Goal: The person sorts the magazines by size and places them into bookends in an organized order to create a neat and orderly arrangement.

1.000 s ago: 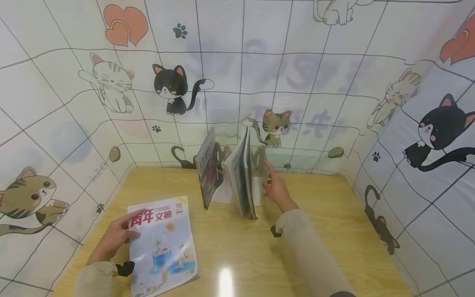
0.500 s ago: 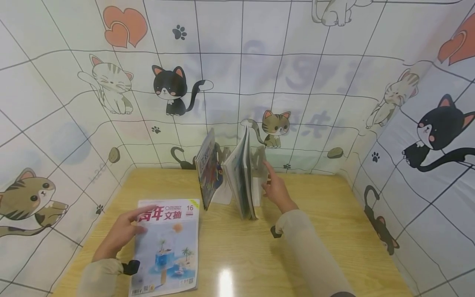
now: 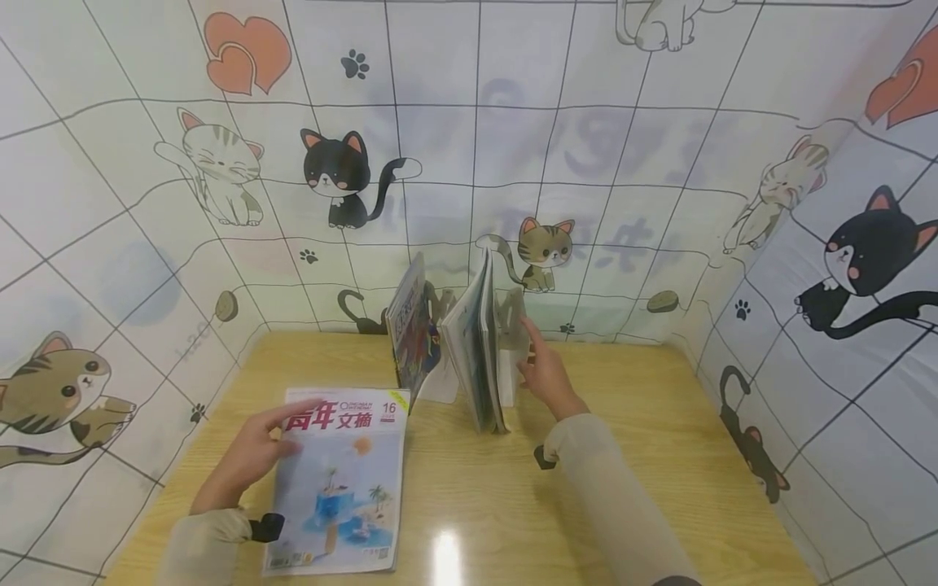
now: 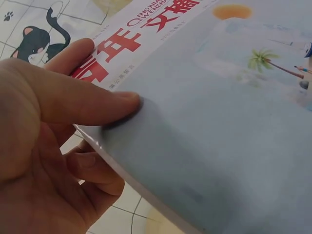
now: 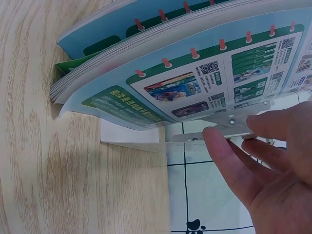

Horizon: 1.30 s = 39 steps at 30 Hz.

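My left hand grips the left edge of a pale blue magazine with red title characters. In the left wrist view the thumb presses on the cover, and the other fingers curl at and behind the edge. My right hand holds the edge of a white bookend, fingertips and thumb at its upright plate. Beside that plate, several magazines stand leaning together. Their back cover, blue and green with small pictures, faces the right hand in the right wrist view.
A colourful magazine stands to the left of the upright group, with a white bookend base between them. The wooden table ends against a wall covering printed with cats and grid lines.
My left hand has moved right, carrying the pale blue magazine closer to the standing ones and turning it straighter. The right hand and the bookend stay in place.
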### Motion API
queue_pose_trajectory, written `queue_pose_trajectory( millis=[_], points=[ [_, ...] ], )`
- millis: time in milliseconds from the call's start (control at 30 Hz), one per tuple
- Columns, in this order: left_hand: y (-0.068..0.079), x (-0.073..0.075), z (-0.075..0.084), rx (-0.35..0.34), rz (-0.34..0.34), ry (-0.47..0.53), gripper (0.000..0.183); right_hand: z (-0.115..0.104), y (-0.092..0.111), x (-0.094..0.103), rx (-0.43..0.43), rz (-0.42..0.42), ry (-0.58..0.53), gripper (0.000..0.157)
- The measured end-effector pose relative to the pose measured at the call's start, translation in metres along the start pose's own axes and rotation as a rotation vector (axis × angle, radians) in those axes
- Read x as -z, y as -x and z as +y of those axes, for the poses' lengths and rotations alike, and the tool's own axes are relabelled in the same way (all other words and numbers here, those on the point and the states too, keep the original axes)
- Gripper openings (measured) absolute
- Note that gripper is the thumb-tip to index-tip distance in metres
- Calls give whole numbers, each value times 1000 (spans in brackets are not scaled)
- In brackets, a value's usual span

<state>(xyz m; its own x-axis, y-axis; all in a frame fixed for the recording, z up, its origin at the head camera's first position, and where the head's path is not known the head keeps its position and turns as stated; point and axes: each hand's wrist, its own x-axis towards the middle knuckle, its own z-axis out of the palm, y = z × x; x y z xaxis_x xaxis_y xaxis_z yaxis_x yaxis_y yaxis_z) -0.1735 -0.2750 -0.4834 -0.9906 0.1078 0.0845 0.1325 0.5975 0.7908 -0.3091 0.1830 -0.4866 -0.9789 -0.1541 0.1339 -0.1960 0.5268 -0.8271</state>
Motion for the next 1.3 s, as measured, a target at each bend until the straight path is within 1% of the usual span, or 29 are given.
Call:
queue_pose_trajectory(
  millis=[233, 400, 767, 933, 1100, 1200, 1300],
  points=[
    [-2, -3, 16, -67, 16, -60, 70, 0, 1, 0, -1, 4, -6, 88],
    [-4, -6, 24, -79, 30, -91, 71, 0, 0, 0, -2, 4, -11, 87],
    [-8, -12, 46, -113, 85, -121, 73, 0, -1, 0, -18, 15, -11, 88],
    [-11, -16, 50, -189, 134, -138, 72, 1, -1, -1, -17, 17, -1, 87],
    [-15, -21, 53, -255, 193, -181, 73, 2, 0, -1, -14, 18, 21, 87],
    [-17, -24, 56, -294, 220, -188, 74, 2, 0, -2, -10, 21, 41, 88],
    [-20, -27, 59, -333, 240, -181, 75, 2, 0, -2, -6, 21, 38, 89]
  ],
)
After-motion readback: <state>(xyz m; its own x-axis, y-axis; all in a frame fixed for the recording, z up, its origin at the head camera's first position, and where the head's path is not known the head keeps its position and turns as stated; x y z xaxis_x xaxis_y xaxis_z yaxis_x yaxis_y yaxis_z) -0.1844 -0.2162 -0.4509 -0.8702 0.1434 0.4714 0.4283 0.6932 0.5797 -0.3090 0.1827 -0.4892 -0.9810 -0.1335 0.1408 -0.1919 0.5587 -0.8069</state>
